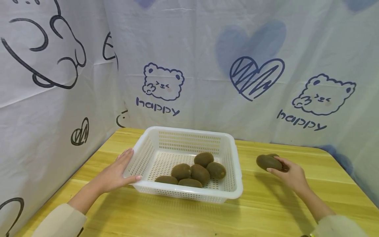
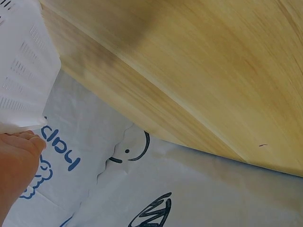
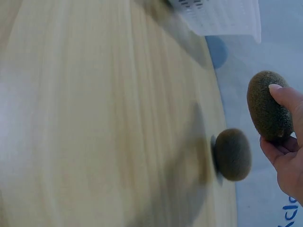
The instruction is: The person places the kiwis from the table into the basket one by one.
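A white slotted basket (image 1: 234, 164) stands mid-table with several brown kiwis (image 1: 201, 171) inside. My left hand (image 1: 122, 168) lies flat against the basket's left wall, fingers straight and thumb along the front corner; the left wrist view shows the hand (image 2: 16, 165) beside the basket wall (image 2: 23, 71). To the right of the basket, my right hand (image 1: 284, 169) grips one kiwi (image 1: 266, 162) just above the table. A second kiwi (image 1: 273, 155) lies on the table right behind it. In the right wrist view, the held kiwi (image 3: 267, 106) sits in my fingers (image 3: 284, 97) above the loose kiwi (image 3: 232, 154).
The wooden table (image 1: 177, 217) is boxed in by white printed cloth walls (image 1: 207, 65) at the back and left. The table's right edge runs close to the loose kiwi. Bare wood lies in front of the basket and between it and my right hand.
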`<state>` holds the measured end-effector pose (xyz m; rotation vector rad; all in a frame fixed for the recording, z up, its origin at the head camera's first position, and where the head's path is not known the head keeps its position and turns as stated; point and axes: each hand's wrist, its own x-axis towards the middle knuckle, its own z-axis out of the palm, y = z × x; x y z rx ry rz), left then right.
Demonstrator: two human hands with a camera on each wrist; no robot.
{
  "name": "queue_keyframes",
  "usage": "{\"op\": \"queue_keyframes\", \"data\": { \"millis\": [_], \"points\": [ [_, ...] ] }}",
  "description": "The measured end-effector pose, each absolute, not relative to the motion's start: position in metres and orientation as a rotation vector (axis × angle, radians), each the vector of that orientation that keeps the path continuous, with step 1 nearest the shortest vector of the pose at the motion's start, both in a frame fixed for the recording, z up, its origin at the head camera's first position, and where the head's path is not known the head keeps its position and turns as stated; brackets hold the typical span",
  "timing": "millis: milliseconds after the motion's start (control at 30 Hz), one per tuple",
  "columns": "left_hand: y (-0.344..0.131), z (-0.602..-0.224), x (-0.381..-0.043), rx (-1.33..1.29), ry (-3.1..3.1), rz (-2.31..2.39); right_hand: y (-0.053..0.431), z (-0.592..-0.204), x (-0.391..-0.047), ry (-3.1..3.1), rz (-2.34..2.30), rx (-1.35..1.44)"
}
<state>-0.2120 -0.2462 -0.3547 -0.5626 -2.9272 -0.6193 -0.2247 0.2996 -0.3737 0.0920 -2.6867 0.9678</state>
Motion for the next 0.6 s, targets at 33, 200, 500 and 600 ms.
{"op": "queue_keyframes", "data": {
  "millis": [33, 200, 500, 600],
  "points": [
    [-0.246, -0.355, -0.212, -0.562, -2.929, -0.618, 0.298, -0.372, -0.224, -2.677, 0.970, 0.098],
    [-0.246, -0.355, -0.212, -0.556, -2.935, -0.627, 0.290, -0.360, -0.223, -2.649, 0.997, 0.122],
    [-0.246, -0.355, -0.212, -0.553, -2.935, -0.616, 0.273, -0.343, -0.219, -2.639, 1.061, 0.157],
    [-0.246, -0.355, -0.212, -0.551, -2.939, -0.616, 0.266, -0.339, -0.218, -2.619, 1.077, 0.183]
  ]
}}
